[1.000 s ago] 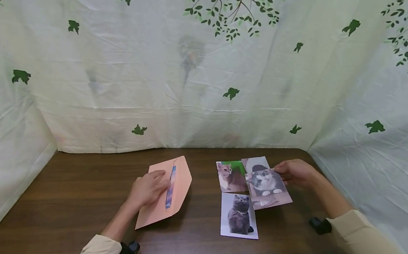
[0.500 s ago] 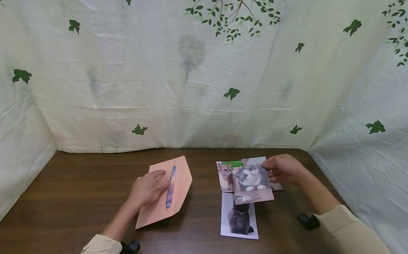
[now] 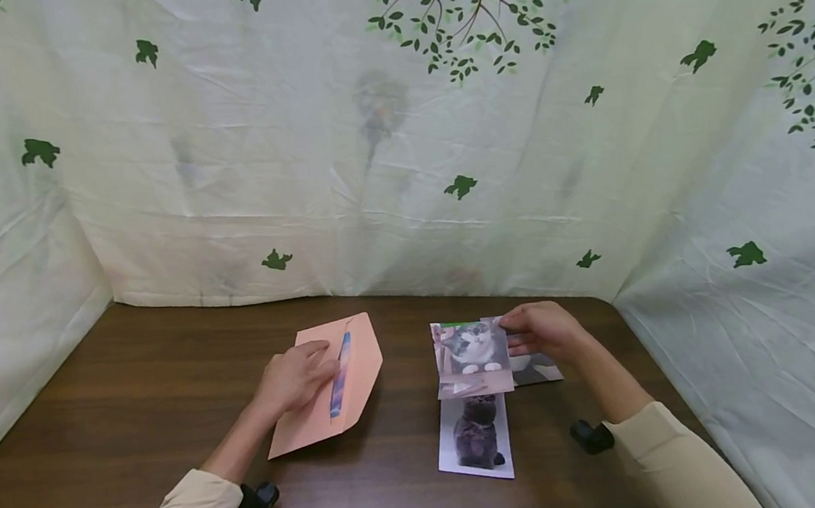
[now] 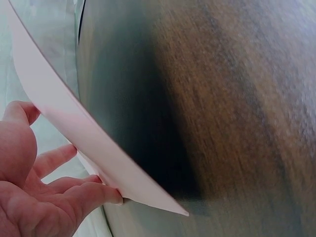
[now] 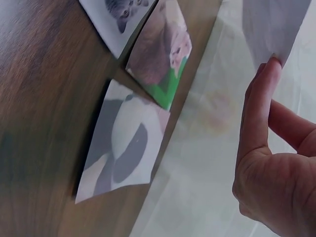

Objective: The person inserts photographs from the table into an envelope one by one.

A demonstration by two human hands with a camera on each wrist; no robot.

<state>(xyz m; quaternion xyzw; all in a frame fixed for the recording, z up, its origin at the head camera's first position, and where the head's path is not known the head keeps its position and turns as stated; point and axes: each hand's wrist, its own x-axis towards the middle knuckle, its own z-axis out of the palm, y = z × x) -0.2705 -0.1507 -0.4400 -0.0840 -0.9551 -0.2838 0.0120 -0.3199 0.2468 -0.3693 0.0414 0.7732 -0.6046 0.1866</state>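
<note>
In the head view my left hand (image 3: pixel 299 378) holds a pink envelope (image 3: pixel 360 368) tilted up off the table. A blue-and-purple printed insert (image 3: pixel 341 375) shows in its opening. The left wrist view has the fingertips against the envelope (image 4: pixel 64 108). My right hand (image 3: pixel 548 330) pinches the edge of a grey-and-white cat photo (image 3: pixel 474 355); the right wrist view shows its blank back (image 5: pixel 274 29). This photo hangs over a photo of a reddish kitten on green (image 5: pixel 160 54), mostly hidden from the head. A grey cat photo (image 3: pixel 474 443) lies nearer, and another cat photo (image 5: pixel 123 143) lies right.
The brown wooden table (image 3: pixel 132 419) meets a pale cloth backdrop (image 3: pixel 233 182) printed with green leaves and branches, which hangs behind and on both sides. Black cameras sit on both wrists.
My right hand has carried the grey-and-white cat photo leftward and slightly farther away, from over the right photo to over the kitten photo. The left hand and envelope stay put.
</note>
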